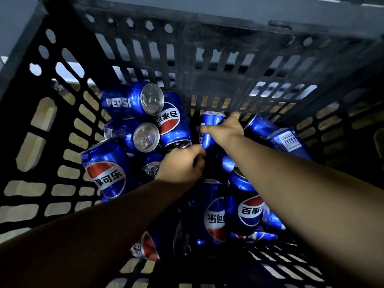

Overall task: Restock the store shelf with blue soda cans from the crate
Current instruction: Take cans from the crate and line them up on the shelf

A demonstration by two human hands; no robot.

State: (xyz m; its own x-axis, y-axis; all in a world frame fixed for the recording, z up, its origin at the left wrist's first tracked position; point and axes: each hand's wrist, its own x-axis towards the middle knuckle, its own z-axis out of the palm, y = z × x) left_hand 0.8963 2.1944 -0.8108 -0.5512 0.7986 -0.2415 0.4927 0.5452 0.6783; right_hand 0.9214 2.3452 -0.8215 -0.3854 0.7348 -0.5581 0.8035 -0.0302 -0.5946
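I look down into a black slotted plastic crate [218, 65] holding several blue soda cans that lie at all angles. My right hand [226, 128] reaches deep into the middle and wraps around one blue can [209, 125] that stands nearly upright. My left hand [182, 163] is lower and to the left, with its fingers curled down among the cans. What the left hand's fingers hold is hidden. Other cans lie at the left [133, 99], at the front [247, 204] and at the far right [288, 142].
The crate's walls rise on all sides, with a light floor showing through the slots. A grey surface [228, 5] lies beyond the far wall. Bare crate floor shows at the far right corner [259, 109]. No shelf is in view.
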